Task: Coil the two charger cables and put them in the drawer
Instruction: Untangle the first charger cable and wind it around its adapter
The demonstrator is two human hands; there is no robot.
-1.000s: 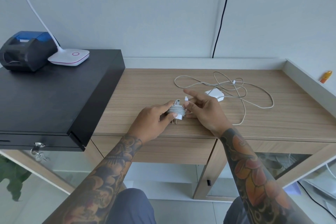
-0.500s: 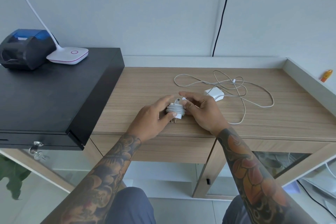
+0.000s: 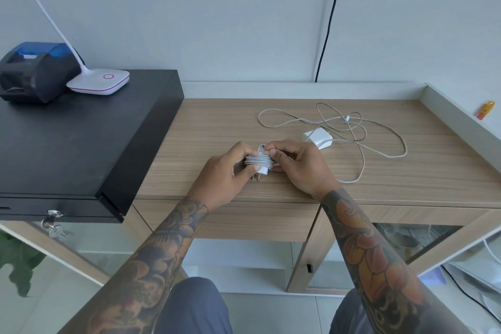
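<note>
A small white charger point(image 3: 259, 162) with its grey cable wound tightly around it sits between both hands near the desk's front edge, prongs pointing toward me. My left hand point(image 3: 225, 173) grips it from the left. My right hand point(image 3: 299, 167) pinches the cable's end at the top of the coil. A second white charger point(image 3: 317, 137) lies behind my right hand, its long cable point(image 3: 379, 152) spread in loose loops over the wooden desk point(image 3: 211, 127). The closed drawer front point(image 3: 260, 222) is below the desk edge.
A black cash drawer point(image 3: 81, 138) fills the left side, carrying a dark printer point(image 3: 35, 70) and a white lamp base point(image 3: 99, 84). A raised ledge borders the desk's back and right side, with a small orange object point(image 3: 485, 110) on it. A black wire point(image 3: 329, 19) runs down the wall.
My right hand's fingers, spread open a second ago, have closed onto the top of the wound charger. The left hand keeps its hold. The loose charger and cable have not moved.
</note>
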